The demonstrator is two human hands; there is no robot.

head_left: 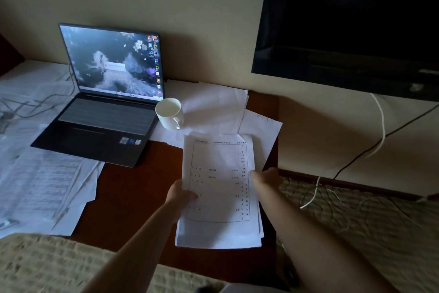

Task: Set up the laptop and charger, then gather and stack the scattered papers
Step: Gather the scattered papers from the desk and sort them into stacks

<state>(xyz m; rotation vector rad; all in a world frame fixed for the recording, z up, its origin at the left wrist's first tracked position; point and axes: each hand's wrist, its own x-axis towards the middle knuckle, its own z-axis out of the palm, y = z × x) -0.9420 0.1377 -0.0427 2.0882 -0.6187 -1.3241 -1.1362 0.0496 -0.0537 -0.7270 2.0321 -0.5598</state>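
white paper stack [218,188] between hands, left hand [181,194] pinching, right hand [266,177] gripping edge

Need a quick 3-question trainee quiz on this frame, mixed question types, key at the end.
1. True or false: the laptop lid is closed.
2. What do both hands hold? A) the mug B) a stack of papers C) a cable
3. Fill in: the white mug stands just to the ___ of the laptop, as the camera sees it.

Key:
1. False; the lid is up and the screen is lit.
2. B; the left hand grips the stack of papers at its left edge and the right hand holds its right edge.
3. Right; it sits on loose papers.
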